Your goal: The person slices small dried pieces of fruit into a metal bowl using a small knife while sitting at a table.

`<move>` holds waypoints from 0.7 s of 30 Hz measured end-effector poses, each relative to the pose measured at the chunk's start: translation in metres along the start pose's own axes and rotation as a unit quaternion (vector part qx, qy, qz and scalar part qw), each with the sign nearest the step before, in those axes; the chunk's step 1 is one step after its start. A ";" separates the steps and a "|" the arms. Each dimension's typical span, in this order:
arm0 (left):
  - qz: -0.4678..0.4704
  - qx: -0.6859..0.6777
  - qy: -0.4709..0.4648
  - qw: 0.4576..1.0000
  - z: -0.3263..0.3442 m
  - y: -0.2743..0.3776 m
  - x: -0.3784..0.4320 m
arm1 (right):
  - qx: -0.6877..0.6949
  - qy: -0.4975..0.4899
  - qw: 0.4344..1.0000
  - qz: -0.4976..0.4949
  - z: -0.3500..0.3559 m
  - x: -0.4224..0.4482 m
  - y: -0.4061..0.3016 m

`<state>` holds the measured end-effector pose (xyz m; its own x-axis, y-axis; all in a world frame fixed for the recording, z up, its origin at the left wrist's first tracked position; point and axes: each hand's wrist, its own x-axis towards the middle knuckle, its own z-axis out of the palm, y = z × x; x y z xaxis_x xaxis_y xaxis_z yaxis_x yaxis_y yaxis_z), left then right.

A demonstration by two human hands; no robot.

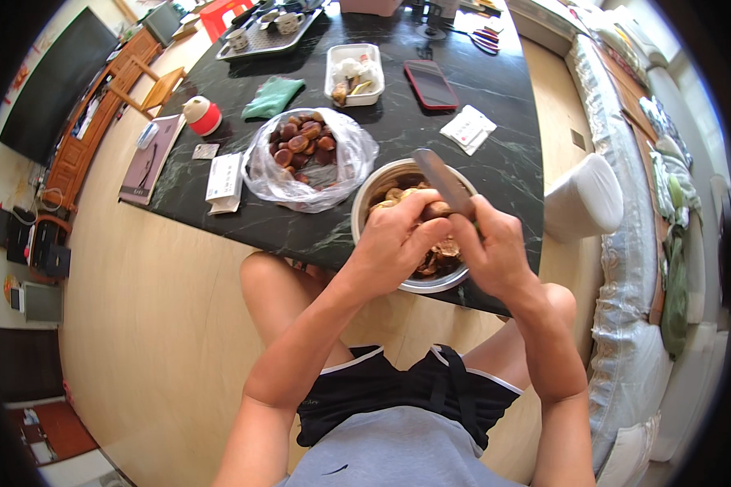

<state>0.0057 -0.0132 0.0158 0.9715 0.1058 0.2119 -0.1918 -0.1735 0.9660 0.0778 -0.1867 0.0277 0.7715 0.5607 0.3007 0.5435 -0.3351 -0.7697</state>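
Note:
Over a metal bowl point(365, 182), my left hand point(396, 240) grips a brown chestnut point(437, 210) between thumb and fingers. My right hand point(493, 243) holds a knife, its broad blade point(441, 176) pointing up and away from me, close against the chestnut. The knife's handle is mostly hidden in my fingers. Inside the bowl lie brown shell pieces point(429, 265) and some paler bits point(396, 196). Left of the bowl, a clear plastic bag point(353, 152) stands rolled open, with many whole chestnuts point(298, 144) in it.
On the dark marble table point(304, 234) are a white box point(224, 179), a green cloth point(274, 97), a white plastic tray point(377, 76) of scraps, a red-edged phone point(431, 85) and white packets point(468, 129). A white-lined bin point(585, 198) stands right of the table.

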 end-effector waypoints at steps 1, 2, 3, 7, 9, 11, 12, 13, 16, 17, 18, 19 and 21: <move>0.032 0.016 0.013 0.999 0.000 -0.004 -0.003 | -0.018 0.005 1.000 -0.018 0.003 -0.002 -0.003; 0.009 -0.009 0.018 1.000 0.000 -0.008 -0.005 | -0.022 0.013 0.999 -0.031 0.008 -0.002 -0.001; -0.014 -0.033 0.022 0.999 0.000 -0.011 -0.007 | -0.026 0.021 0.998 -0.045 0.012 -0.003 0.002; -0.027 -0.060 0.021 0.998 0.001 -0.015 -0.012 | -0.053 0.024 0.996 -0.066 0.013 -0.008 0.008; 0.008 -0.026 0.024 0.999 0.001 -0.015 -0.014 | -0.062 0.039 0.994 -0.076 0.015 -0.011 0.008; 0.042 0.010 0.031 0.999 0.000 -0.013 -0.014 | -0.070 0.052 0.992 -0.089 0.018 -0.011 0.009; 0.069 0.023 0.037 0.997 0.001 -0.011 -0.013 | -0.075 0.068 0.990 -0.101 0.018 -0.011 0.009; 0.096 0.037 0.044 0.994 0.001 -0.009 -0.012 | -0.079 0.084 0.987 -0.113 0.018 -0.011 0.009; 0.050 -0.032 0.040 0.997 0.003 -0.006 -0.011 | -0.088 0.098 0.983 -0.124 0.017 -0.008 0.008; 0.051 -0.032 0.040 0.997 0.002 -0.004 -0.010 | -0.089 0.098 0.983 -0.125 0.015 -0.007 0.009; 0.036 -0.042 0.018 0.998 0.000 -0.001 -0.010 | -0.091 0.082 0.985 -0.124 0.014 -0.007 0.011; 0.022 -0.052 -0.003 0.998 -0.001 0.001 -0.010 | -0.093 0.067 0.986 -0.124 0.012 -0.008 0.013; -0.001 -0.080 -0.015 0.997 -0.002 0.005 -0.011 | -0.073 0.054 0.988 -0.121 0.011 -0.009 0.015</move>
<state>-0.0064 -0.0129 0.0185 0.9753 0.0768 0.2070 -0.2065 -0.0145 0.9783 0.0751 -0.1885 0.0076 0.6388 0.5571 0.5306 0.7528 -0.3104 -0.5805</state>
